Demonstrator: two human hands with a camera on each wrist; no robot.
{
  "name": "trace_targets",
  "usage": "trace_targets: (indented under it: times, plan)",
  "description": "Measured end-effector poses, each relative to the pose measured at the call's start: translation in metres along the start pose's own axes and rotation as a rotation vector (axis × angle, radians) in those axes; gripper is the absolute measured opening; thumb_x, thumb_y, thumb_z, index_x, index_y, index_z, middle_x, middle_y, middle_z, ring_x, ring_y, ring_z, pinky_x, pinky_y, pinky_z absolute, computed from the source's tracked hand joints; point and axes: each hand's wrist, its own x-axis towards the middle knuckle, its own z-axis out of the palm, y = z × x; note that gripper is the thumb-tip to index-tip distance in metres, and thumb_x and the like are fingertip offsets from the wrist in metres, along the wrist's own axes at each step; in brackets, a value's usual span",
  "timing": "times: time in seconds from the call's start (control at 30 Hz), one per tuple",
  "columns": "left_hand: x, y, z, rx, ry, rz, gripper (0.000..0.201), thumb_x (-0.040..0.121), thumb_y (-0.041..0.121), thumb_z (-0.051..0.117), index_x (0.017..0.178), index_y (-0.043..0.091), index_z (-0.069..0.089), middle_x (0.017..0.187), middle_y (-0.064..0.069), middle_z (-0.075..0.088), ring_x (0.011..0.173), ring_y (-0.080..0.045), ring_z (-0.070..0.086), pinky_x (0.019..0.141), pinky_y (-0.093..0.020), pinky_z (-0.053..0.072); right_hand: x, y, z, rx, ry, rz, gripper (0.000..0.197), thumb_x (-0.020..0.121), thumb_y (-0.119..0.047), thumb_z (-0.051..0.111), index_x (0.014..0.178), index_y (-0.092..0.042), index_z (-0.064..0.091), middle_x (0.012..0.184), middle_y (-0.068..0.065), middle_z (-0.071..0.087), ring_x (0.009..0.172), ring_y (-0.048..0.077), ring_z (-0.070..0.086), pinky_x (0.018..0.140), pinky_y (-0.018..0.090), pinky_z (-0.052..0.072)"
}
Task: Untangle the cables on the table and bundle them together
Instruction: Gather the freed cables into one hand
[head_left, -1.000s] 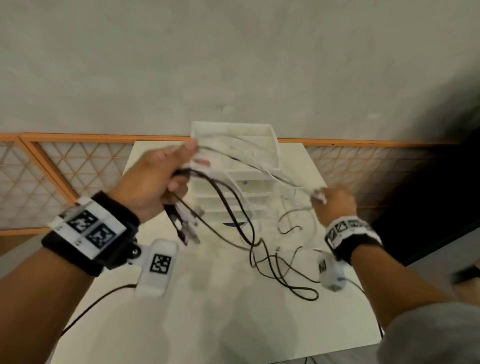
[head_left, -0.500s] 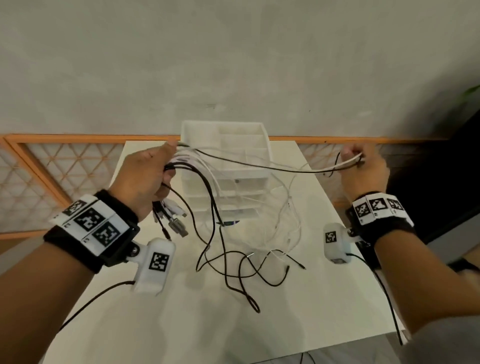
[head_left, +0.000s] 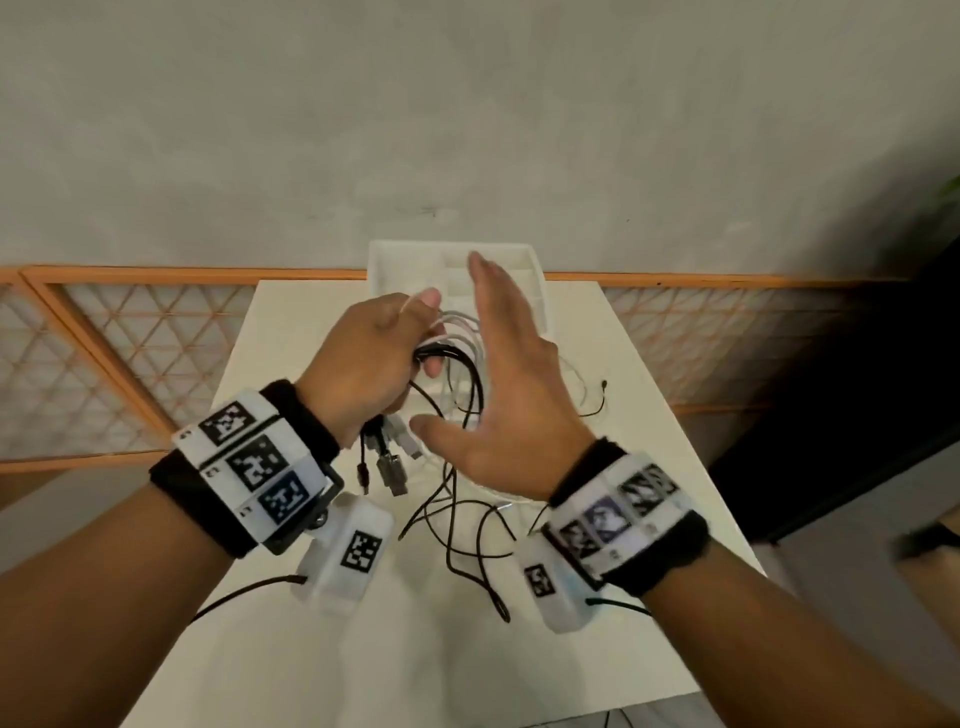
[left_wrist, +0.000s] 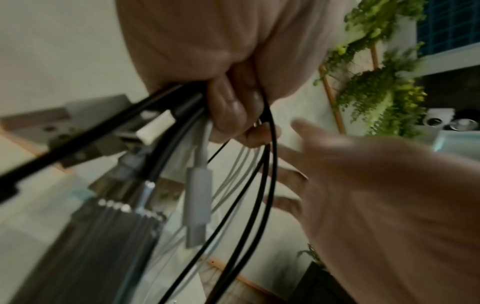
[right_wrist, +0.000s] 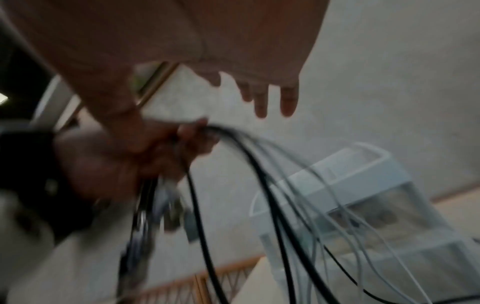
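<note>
My left hand (head_left: 371, 358) is raised above the white table (head_left: 291, 649) and grips a bunch of black and white cables (head_left: 457, 364) near their plug ends. The plugs (head_left: 389, 462) dangle below the fist, a white one (left_wrist: 198, 197) and black cables (left_wrist: 259, 181) close up in the left wrist view. Loose black loops (head_left: 462, 525) trail onto the table. My right hand (head_left: 511, 384) is just right of the bunch, fingers straight and spread, holding nothing. The right wrist view shows its straight fingertips (right_wrist: 287, 102) above the cables (right_wrist: 259, 164).
A white drawer organiser (head_left: 519, 270) stands at the table's far edge behind the hands. An orange lattice railing (head_left: 130, 353) runs behind the table on both sides. A thin black cable end (head_left: 602, 387) lies on the table at the right.
My right hand has let go of the cable it was pulling out to the right and has swung back in beside the left hand, now open. The left hand still grips the bunch.
</note>
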Motion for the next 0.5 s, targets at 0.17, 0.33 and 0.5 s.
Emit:
trace_targets:
  times: [0.17,0.33,0.5]
  plan:
    - [-0.009,0.011,0.002,0.100,-0.047,0.055,0.049,0.104,0.048,0.037,0.076,0.010,0.047,0.044,0.003,0.034,0.032,-0.012,0.023,0.039,-0.019,0.020,0.020,0.044,0.026,0.095,0.200,0.098,0.051,0.078,-0.015,0.066,0.128,-0.021,0.060,0.107,-0.001,0.074,0.095,0.021,0.069,0.089,0.041,0.054]
    - [-0.010,-0.001,-0.025,0.126,0.003,0.035,0.049,0.106,0.038,0.037,0.082,-0.005,0.043,0.043,0.002,0.030,0.035,-0.015,0.020,0.042,-0.019,0.019,0.010,0.087,0.012,0.037,0.140,0.317,0.029,0.080,-0.015,0.070,0.107,-0.027,0.072,0.098,-0.007,0.074,0.095,0.011,0.068,0.092,0.037,0.054]
    - [-0.009,-0.006,-0.014,0.102,-0.048,0.061,0.043,0.107,0.034,0.039,0.084,-0.002,0.044,0.047,-0.005,0.034,0.034,-0.015,0.022,0.040,-0.018,0.020,0.017,0.048,0.032,0.140,0.057,0.055,0.054,0.072,-0.031,0.069,0.125,-0.033,0.056,0.114,-0.008,0.070,0.107,0.017,0.066,0.099,0.040,0.050]
